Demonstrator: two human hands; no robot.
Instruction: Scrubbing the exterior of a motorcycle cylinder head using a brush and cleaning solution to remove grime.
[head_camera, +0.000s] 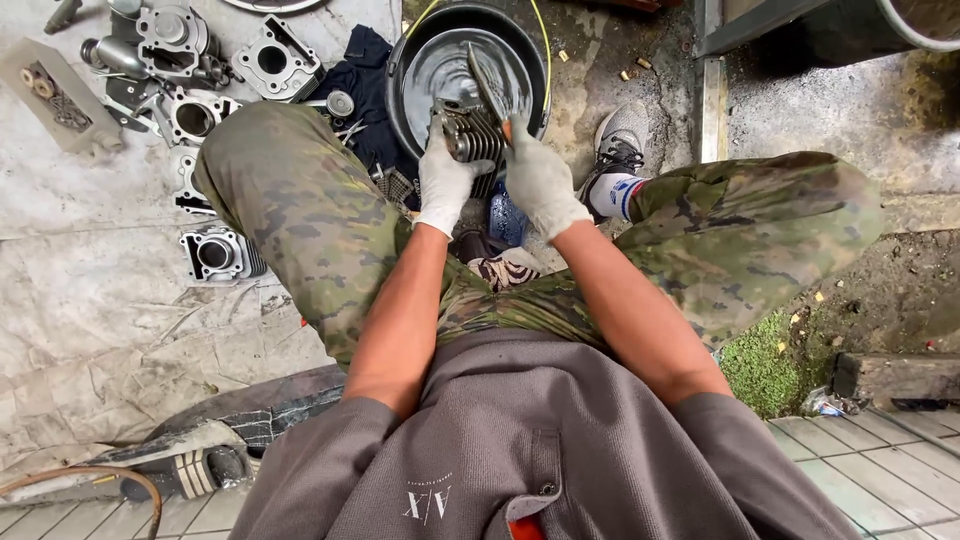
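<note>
A round black basin (415, 55) sat on the concrete floor (820, 110) between the person's knees, holding what looked like a shallow pool of dark liquid, though the glare made that hard to be sure of. A yellow hose (545, 40) curved along its far rim.

Over the near edge of the basin, a finned engine cylinder (468, 135) was held up in both gloved hands. The left hand (443, 180) was wrapped around the cylinder's left side, fingers closed against the fins. The right hand (540, 180) was clamped on the handle of a brush (487, 82), whose head slanted up and away over the top of the cylinder, touching it.

To the left, on a pale sheet (110, 300) spread over the floor, lay several more engine parts: a cylinder block (272, 60), other castings (185, 110), and another cylinder (215, 255) just beside the left knee. A dark cloth (360, 75) lay between these parts and the basin. A grey sneaker (620, 140) was planted to the right of the basin.
</note>
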